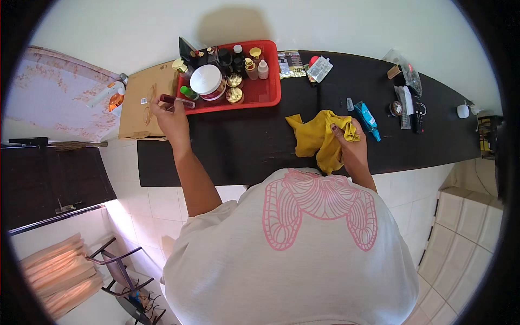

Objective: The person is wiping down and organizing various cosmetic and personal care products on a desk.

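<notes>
Between the fingers of my left hand [170, 118] is a slim cosmetic tube [183, 102], dark red at one end and clear at the other, which looks like lip gloss. This hand is at the front left corner of a red plastic basket [271, 101]. The basket holds a large white-lidded jar [206, 80], two gold-lidded jars [235, 96], a green-capped bottle [189, 93] and several other small bottles. My right hand [352, 140] grips a crumpled yellow cloth [321, 134], part of which rests on the dark table [243, 142].
A cardboard box [136, 109] with eyeglasses [149, 107] on top stands left of the basket. Beside my right hand lies a blue bottle [367, 118]. Farther right are a small round jar [395, 108], a remote control [418, 118] and a plastic bag [410, 77]. Packets [291, 64] lie behind.
</notes>
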{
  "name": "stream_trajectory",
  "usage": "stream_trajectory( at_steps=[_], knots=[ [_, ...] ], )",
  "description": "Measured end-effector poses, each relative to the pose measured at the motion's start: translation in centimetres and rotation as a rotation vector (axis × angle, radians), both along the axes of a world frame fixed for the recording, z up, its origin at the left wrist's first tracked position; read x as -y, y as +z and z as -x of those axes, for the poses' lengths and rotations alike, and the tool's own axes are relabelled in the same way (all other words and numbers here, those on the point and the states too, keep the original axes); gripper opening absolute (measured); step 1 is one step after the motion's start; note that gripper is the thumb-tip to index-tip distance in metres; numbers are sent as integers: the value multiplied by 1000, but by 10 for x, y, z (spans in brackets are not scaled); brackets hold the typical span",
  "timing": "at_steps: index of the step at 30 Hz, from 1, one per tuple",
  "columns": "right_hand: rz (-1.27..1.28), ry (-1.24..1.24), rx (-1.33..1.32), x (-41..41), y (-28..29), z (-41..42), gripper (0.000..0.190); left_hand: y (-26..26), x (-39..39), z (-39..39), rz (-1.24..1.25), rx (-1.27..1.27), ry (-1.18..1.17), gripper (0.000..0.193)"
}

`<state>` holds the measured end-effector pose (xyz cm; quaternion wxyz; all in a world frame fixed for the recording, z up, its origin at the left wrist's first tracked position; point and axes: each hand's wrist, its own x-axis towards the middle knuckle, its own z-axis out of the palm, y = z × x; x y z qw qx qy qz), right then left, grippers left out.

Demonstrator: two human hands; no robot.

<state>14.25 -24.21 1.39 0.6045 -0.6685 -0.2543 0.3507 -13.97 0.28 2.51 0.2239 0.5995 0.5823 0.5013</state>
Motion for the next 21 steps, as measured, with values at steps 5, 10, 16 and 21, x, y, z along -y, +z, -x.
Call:
stream_trajectory(
  at_steps=[5, 10, 16, 21],
  knots=[
    [9, 9, 37, -2, 3, 4, 26, -33, -13, 4, 67, -146, 31, 36],
    [49, -31, 16, 1, -2, 2, 26, -47, -24, 2, 122, -261, 43, 35],
    [16, -38, 20, 3, 2, 3, 25, -50, -31, 3, 149, -347, 33, 32],
    [-30, -40, -23, 4, -1, 3, 25, -65, -40, 11, 96, -358, 4, 39]
  ],
)
